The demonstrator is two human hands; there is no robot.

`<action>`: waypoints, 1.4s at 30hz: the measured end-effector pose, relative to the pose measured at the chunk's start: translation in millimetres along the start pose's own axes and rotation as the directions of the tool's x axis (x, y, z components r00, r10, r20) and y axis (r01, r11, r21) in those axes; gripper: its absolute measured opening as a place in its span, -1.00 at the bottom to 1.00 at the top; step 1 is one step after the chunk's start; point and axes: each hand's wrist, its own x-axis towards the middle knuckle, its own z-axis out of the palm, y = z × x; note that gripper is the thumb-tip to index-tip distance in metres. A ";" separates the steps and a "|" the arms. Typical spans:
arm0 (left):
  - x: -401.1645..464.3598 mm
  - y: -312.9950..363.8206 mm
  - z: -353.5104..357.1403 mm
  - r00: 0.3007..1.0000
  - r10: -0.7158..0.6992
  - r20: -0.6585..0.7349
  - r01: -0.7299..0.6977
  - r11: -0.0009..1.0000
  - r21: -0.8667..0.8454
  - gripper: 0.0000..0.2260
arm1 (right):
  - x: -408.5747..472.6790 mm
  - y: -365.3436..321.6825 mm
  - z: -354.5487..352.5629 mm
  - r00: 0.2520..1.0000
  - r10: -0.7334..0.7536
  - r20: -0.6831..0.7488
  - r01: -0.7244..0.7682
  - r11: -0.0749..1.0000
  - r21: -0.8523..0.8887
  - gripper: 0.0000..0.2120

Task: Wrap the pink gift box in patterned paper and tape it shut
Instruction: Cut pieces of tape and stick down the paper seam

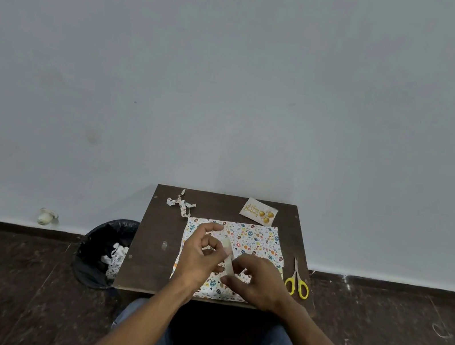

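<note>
Hands (230,266) on near-upright tape strip (227,255)

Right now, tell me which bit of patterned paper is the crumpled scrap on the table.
The twisted patterned scrap at the table's far-left corner; the large patterned sheet lies flat under both hands.

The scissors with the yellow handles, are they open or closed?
Closed. The scissors lie on the table right of the patterned paper, blades together in one thin point, and neither hand touches them.
</note>
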 end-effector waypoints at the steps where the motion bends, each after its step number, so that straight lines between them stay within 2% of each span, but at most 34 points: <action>1: 0.1 0.0 -0.9 1.000 0.001 -0.014 -0.001 1.000 -0.006 -0.66 | 0.1 -0.1 1.3 1.000 -0.005 -0.012 0.005 1.000 0.002 -0.63; 9: 2.3 0.9 0.8 1.000 -0.016 0.005 0.016 0.995 -0.101 -0.62 | -3.5 5.0 -4.1 0.999 0.004 -0.035 -0.002 0.998 0.061 -0.55; 14: 4.5 -2.1 3.4 0.997 -0.038 0.067 0.044 0.995 -0.088 -0.64 | -6.9 11.5 -10.3 0.999 0.037 -0.032 -0.035 0.998 0.048 -0.58; 16: 5.6 -6.9 2.5 0.997 -0.043 0.058 0.045 0.999 -0.026 -0.67 | -9.1 18.7 -14.4 0.997 0.072 -0.041 -0.071 0.997 0.029 -0.60; 19: 9.9 -18.2 -3.7 0.997 0.023 0.072 -0.037 0.980 0.198 -0.64 | -8.5 34.0 -25.9 0.987 0.153 -0.044 -0.156 0.985 -0.074 -0.68; 22: 15.2 -27.1 -12.3 0.995 0.037 0.097 -0.064 0.954 0.293 -0.58 | -2.3 49.7 -41.9 0.967 0.234 -0.100 -0.251 0.945 -0.208 -0.81; 26: 23.3 -35.2 -19.3 0.990 0.048 0.134 -0.100 0.903 0.418 -0.59 | 11.8 70.0 -56.5 0.923 0.355 -0.150 -0.384 0.875 -0.293 -0.85; 31: 29.7 -43.3 -20.1 0.990 0.027 0.141 -0.087 0.894 0.440 -0.59 | 32.7 92.4 -56.4 0.890 0.406 -0.208 -0.456 0.791 -0.407 -0.76; 35: 32.6 -46.7 -20.7 0.990 0.022 0.139 -0.083 0.891 0.447 -0.60 | 46.1 103.3 -51.7 0.885 0.422 -0.199 -0.462 0.732 -0.501 -0.74; 42: 36.5 -49.3 -22.5 0.990 0.024 0.140 -0.086 0.885 0.457 -0.62 | 61.5 119.9 -44.1 0.899 0.417 -0.137 -0.422 0.734 -0.532 -0.76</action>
